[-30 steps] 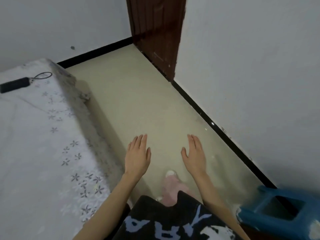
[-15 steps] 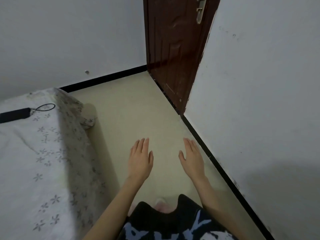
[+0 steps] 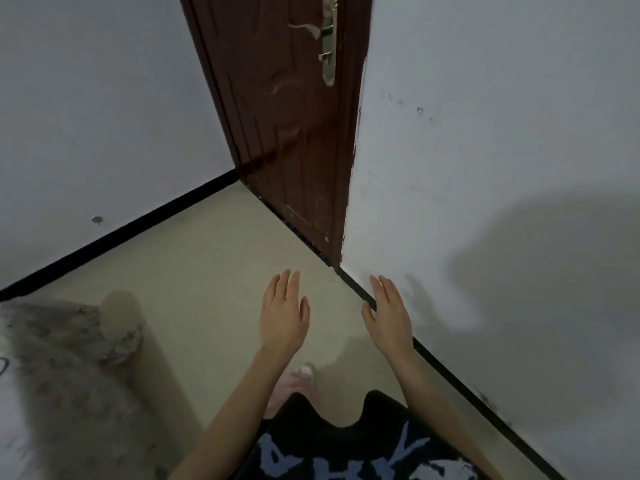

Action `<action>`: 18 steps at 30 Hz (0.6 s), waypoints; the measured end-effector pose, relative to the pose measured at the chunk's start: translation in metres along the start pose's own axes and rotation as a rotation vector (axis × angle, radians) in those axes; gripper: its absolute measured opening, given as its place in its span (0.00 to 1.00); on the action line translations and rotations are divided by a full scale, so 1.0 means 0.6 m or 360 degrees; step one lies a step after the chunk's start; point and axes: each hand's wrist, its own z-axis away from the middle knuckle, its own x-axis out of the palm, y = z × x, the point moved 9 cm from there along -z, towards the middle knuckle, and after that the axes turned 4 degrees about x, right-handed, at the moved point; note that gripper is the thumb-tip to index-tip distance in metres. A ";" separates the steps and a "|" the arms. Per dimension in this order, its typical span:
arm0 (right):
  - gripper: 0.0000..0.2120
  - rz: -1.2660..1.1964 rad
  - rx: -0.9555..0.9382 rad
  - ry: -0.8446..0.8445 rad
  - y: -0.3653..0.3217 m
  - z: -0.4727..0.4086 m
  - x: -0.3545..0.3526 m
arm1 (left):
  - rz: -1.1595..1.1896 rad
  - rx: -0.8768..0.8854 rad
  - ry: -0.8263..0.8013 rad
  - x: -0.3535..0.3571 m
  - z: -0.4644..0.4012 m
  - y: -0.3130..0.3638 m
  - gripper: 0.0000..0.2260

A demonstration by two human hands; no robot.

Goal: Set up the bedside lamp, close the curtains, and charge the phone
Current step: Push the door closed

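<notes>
Both your hands are out in front of you, palms down, fingers spread flat: left hand (image 3: 284, 311) holding nothing, right hand (image 3: 389, 315) holding nothing, each grip wide open over the pale beige floor (image 3: 214, 271). No lamp, no curtains, no phone anywhere in this view, so the task's things are out of sight, and I can't tell you which way they lie.

Watch the risk here: you're facing a corner, and if you press on this way you may well leave the room with nothing done. Ahead of your grips, just beyond the fingertips, stands the dark red-brown wooden door (image 3: 291, 133) with its brass lever handle (image 3: 310, 29). The white plastered wall (image 3: 485, 150) runs close off your right grip; swing wide and you'll scrape knuckles. Off your left grip, the corner of the bed with the flowered white sheet (image 3: 62, 358) juts toward your path, a shin-catcher if you turn quickly.
</notes>
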 end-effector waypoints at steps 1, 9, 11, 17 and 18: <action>0.23 -0.0005 0.0034 0.0037 -0.006 -0.031 -0.005 | -0.0002 0.0039 -0.0001 -0.002 -0.040 -0.001 0.24; 0.22 -0.0069 0.0156 0.0426 -0.037 -0.205 -0.090 | 0.0079 0.0448 0.0033 -0.008 -0.297 0.071 0.22; 0.21 -0.0026 0.0160 0.0534 -0.031 -0.239 -0.119 | 0.0121 0.0559 0.0077 -0.012 -0.345 0.106 0.21; 0.20 0.0166 -0.0041 0.0821 -0.050 -0.366 -0.232 | 0.0228 0.0692 0.0258 -0.041 -0.496 0.216 0.22; 0.20 0.0178 -0.0074 0.0867 -0.056 -0.386 -0.255 | 0.0234 0.0723 0.0290 -0.052 -0.517 0.234 0.22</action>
